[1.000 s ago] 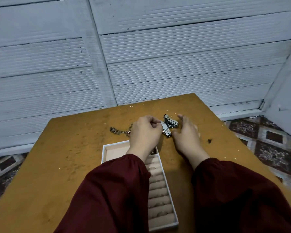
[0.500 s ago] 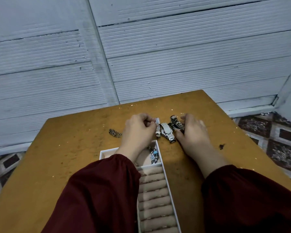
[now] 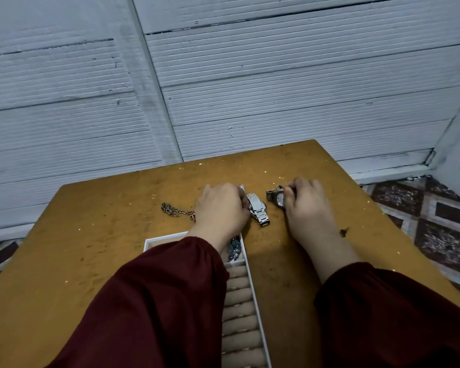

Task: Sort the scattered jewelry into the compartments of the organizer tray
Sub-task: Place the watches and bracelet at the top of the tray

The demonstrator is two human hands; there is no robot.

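Your right hand (image 3: 303, 205) pinches the small watch (image 3: 275, 197). Left hand (image 3: 222, 208) fingers curl onto the silver watch (image 3: 258, 211), probably gripping. Both on the table (image 3: 104, 235) beyond the organizer tray (image 3: 253, 288).

We log silver watch (image 3: 258, 211) at table (image 3: 91, 235) centre; glittery band (image 3: 241, 186) behind; second watch (image 3: 275, 197) right; chain (image 3: 174, 209) left; white tray (image 3: 253, 288) near edge, beads (image 3: 234, 248) inside.

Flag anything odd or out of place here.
Dark scrap on the table, toward its right edge: too small to identify, doesn't look like jewelry. Chain lies loose outside the tray.
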